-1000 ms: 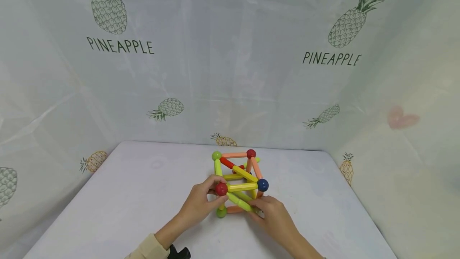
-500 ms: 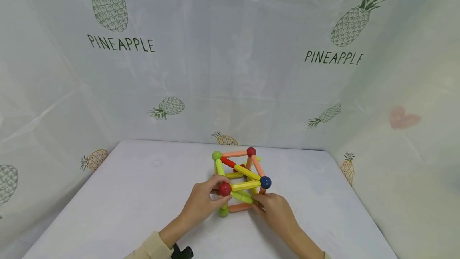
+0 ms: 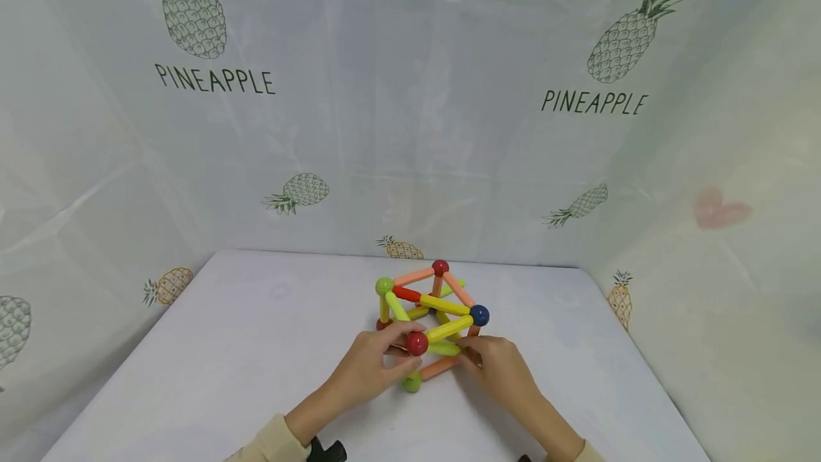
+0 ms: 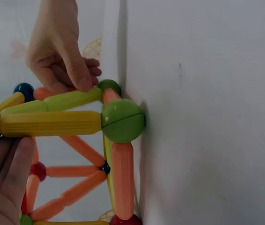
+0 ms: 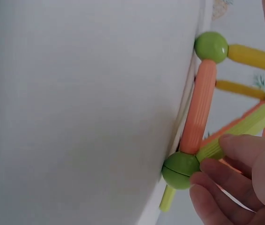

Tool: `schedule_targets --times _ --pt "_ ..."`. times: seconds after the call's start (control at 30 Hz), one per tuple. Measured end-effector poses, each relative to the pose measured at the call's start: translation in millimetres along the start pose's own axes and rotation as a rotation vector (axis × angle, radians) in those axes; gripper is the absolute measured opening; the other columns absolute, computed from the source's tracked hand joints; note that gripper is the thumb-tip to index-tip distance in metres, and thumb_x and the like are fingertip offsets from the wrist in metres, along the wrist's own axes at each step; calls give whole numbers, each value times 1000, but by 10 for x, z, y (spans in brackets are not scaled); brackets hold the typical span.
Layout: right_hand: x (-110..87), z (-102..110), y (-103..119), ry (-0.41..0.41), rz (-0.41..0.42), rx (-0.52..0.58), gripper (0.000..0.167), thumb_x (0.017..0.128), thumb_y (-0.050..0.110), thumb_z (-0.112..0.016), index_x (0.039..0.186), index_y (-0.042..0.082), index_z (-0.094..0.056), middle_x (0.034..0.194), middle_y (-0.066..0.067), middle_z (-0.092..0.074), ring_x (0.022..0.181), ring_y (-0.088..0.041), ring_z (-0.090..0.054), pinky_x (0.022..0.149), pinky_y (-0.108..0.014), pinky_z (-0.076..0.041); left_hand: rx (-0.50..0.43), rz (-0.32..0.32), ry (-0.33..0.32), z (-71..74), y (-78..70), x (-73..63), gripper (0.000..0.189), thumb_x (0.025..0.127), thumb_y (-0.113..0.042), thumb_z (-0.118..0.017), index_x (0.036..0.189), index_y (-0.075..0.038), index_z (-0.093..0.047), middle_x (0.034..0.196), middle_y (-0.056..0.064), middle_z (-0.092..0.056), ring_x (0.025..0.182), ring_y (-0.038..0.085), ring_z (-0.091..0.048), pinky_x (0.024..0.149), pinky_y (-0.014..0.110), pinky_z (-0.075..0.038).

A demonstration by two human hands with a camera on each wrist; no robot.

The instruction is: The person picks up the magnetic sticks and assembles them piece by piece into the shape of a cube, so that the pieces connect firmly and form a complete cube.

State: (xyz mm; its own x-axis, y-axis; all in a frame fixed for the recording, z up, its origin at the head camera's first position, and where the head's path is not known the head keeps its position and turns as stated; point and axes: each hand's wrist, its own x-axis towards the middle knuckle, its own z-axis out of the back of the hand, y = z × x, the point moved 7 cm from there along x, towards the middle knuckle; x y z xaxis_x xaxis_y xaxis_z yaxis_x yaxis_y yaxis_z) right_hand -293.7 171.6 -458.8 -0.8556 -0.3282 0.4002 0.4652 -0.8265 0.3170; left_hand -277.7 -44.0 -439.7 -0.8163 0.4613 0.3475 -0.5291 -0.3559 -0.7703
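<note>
A cube-like frame of magnetic rods (image 3: 449,329) and balls stands on the table in the head view. My left hand (image 3: 370,368) holds the red ball (image 3: 417,344) at its near upper corner, fingers on the far side and thumb below. My right hand (image 3: 507,373) pinches the lower end of a lime green diagonal rod (image 5: 252,124), right at the green ball (image 5: 181,169) at a bottom corner. An orange rod (image 5: 200,108) joins that ball to another green ball (image 4: 123,120) under the red one. A blue ball (image 3: 479,315) marks the right upper corner.
A white-covered table (image 3: 282,319) lies beneath, with a pineapple-printed curtain (image 3: 410,127) behind and at both sides. A loose-looking lime rod (image 3: 453,289) shows behind the frame. A black object (image 3: 327,451) is by the left sleeve.
The frame has turned counterclockwise as seen from above; its red ball shifted right and nearer, with my left hand on it. My right hand moved slightly right and up with the lime rod's end.
</note>
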Motion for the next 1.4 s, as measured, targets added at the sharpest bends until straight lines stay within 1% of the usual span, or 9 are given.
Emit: schedule_targets --times 0.23,0.43,0.53,0.63,0.77,1.0,1.17,1.3,1.4 --pt "31 39 -194 52 -21 118 22 86 8 -89 107 12 -82 91 5 -77 73 4 -63 67 -16 -56 -104 -43 118 -189 -127 10 52 103 -14 -71 152 -26 -55 138 -1 -69 112 6 -71 94 22 -58" --pt "28 53 -302 67 -12 215 22 88 4 -86 109 9 -80 98 0 -79 77 -1 -67 67 -18 -58 -79 -28 161 -255 -149 -16 61 104 -17 -71 159 -29 -49 142 -6 -67 116 5 -69 95 26 -59" --pt "23 37 -310 82 -23 243 23 90 4 -84 111 9 -80 102 -1 -79 79 -2 -68 68 -18 -58 -19 -64 56 -105 -110 -38 53 103 -18 -72 153 -26 -55 124 -6 -75 104 3 -71 87 25 -61" --pt "-5 89 -280 69 -59 250 23 91 5 -83 112 12 -79 99 3 -78 80 -2 -67 69 -18 -58 71 -116 -159 188 -53 -58 43 100 -14 -76 140 -22 -65 102 -9 -76 88 1 -69 77 23 -60" --pt "-90 273 -164 -9 -121 305 27 90 3 -83 113 16 -75 94 11 -74 80 -3 -67 69 -20 -59 170 -112 -383 560 79 -52 38 97 -14 -80 133 -20 -68 101 -11 -69 90 2 -65 79 24 -60" --pt "-173 538 134 -159 -76 407 35 94 2 -80 121 16 -63 99 6 -72 80 -4 -70 69 -24 -62 84 0 -183 620 329 93 49 105 -31 -70 151 -28 -56 137 -6 -65 119 13 -67 103 32 -56" --pt "-118 536 135 -144 -129 408 31 98 9 -77 126 18 -68 94 6 -72 76 -3 -69 70 -23 -61 -30 77 -74 535 415 115 45 107 -30 -67 151 -28 -55 136 -3 -66 121 15 -67 106 32 -54" --pt "-75 480 91 -92 -195 475 25 99 10 -77 122 18 -72 93 8 -72 78 -7 -69 72 -23 -61 -54 104 -48 527 466 79 40 107 -29 -68 146 -30 -57 129 -4 -69 118 14 -68 105 29 -55" --pt "-22 447 137 -51 -154 501 26 99 12 -77 123 19 -71 96 7 -73 82 -8 -70 75 -25 -62 -38 94 -71 596 480 5 39 106 -32 -69 142 -31 -58 126 -5 -69 115 13 -69 102 27 -56"
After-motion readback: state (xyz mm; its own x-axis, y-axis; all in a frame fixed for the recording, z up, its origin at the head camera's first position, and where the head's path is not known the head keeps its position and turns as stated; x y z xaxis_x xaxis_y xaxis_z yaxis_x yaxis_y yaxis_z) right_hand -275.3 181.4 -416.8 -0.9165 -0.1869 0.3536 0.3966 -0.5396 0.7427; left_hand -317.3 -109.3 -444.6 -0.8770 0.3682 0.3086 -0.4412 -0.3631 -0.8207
